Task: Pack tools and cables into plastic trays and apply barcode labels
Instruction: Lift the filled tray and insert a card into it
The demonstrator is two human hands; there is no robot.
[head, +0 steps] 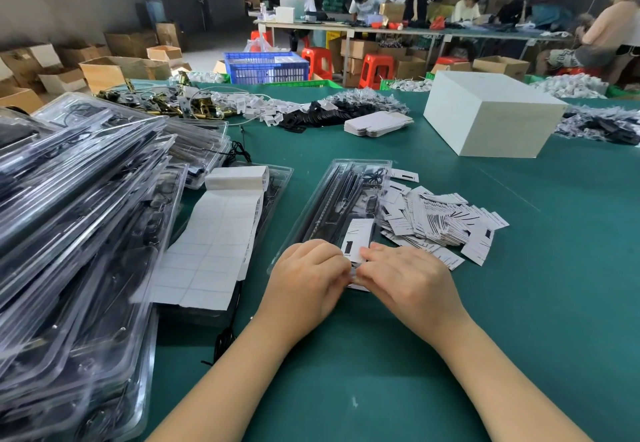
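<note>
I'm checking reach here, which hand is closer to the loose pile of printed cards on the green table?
Right. The right hand lies at the tray's near end, just below-left of the card pile. The left hand sits further left, with the right hand between it and the pile.

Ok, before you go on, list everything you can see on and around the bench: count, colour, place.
plastic tray: one, clear, packed with black tools and a cable, centre of the table, near end under both hands
small label: one, pale, pinched between the two hands
printed cards: loose heap, white and black, right of the tray
label sheet: one strip, white, left of the tray
packed trays: large stack, clear, far left
white box: one, far right of the table
flat cartons: small stack, white, behind the tray
table: green cover
blue crate: one, on the floor beyond
left hand: grip on the label
right hand: grip on the label
</note>
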